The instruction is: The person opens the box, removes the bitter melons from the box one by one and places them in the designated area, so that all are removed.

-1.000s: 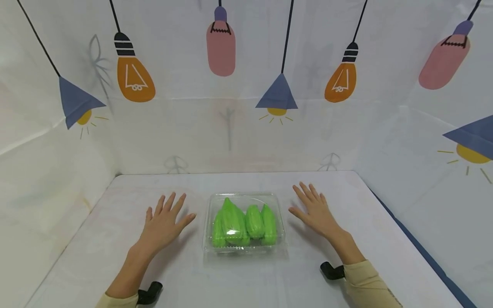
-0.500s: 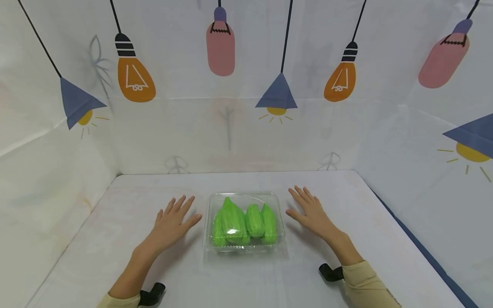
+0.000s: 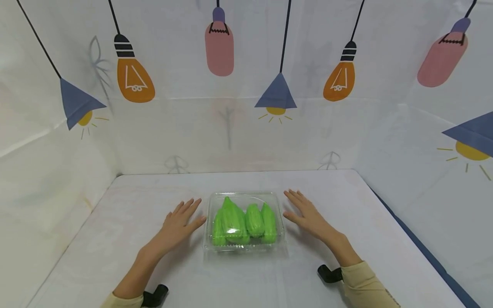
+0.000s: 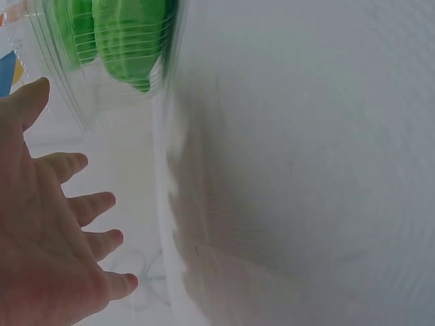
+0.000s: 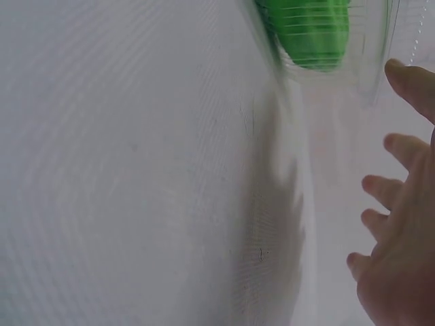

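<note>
A clear plastic clamshell box (image 3: 246, 199) lies on the white table in the head view, its lid down. Inside it several bright green, ridged, pointed pieces (image 3: 234, 222) lie side by side; they look like star fruit or small gourds, but I cannot tell which. My left hand (image 3: 176, 228) hovers just left of the box, fingers spread, thumb close to its side. On the other side my right hand (image 3: 311, 217) is held a little way off with its fingers extended. Both wrist views show the box's ridged wall beyond the thumb, with a gap visible in the right one.
The white table (image 3: 246, 282) runs back to a white cloth wall (image 3: 173, 132) printed with lamps and bulbs. Similar cloth stands at left and right. A black wrist-worn piece (image 3: 155, 296) sits on the left forearm, and another black piece (image 3: 329, 273) on the right.
Both hands have moved inward toward the box, the left one rightward and the right one slightly leftward and nearer. The box has stayed where it was.
</note>
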`<state>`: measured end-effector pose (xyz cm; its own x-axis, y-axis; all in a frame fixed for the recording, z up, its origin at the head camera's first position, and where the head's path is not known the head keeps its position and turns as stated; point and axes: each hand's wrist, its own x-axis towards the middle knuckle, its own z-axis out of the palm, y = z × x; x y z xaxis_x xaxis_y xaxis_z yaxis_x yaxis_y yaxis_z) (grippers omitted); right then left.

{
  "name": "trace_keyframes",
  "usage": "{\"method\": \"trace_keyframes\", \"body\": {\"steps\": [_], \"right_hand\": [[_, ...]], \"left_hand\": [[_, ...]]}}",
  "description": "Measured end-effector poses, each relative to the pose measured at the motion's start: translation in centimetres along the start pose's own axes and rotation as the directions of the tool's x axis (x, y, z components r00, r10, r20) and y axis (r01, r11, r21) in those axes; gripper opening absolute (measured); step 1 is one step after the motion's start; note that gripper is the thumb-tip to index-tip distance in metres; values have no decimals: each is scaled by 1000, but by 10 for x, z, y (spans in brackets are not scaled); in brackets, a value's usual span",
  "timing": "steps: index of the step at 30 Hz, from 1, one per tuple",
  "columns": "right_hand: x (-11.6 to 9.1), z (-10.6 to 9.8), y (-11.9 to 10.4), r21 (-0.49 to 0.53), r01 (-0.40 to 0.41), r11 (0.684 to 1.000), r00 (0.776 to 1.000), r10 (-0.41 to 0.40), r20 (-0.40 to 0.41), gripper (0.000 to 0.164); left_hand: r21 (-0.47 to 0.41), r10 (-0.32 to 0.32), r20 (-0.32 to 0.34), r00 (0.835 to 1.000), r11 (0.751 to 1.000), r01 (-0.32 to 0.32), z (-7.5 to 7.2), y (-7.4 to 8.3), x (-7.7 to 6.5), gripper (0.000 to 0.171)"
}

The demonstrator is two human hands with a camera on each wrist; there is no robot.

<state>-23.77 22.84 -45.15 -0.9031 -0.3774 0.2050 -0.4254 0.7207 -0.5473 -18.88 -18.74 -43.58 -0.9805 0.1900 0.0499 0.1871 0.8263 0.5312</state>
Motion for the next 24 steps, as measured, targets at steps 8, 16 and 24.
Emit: {"method": "trace_keyframes", "body": {"steps": [8, 16, 24], "right_hand": [[-3, 1, -4, 119, -61, 991, 995, 50, 87, 66], [-4, 2, -7, 170, -99, 980, 988, 75, 138, 64], [-5, 4, -7, 211, -118, 970, 983, 84, 166, 63]], "left_hand": [[-147, 15, 45, 999, 989, -8, 1, 0, -1, 72], [-249, 21, 82, 996, 969, 0, 3, -1, 0, 68], [-314, -4, 111, 994, 949, 39, 4, 1, 1, 64]]}}
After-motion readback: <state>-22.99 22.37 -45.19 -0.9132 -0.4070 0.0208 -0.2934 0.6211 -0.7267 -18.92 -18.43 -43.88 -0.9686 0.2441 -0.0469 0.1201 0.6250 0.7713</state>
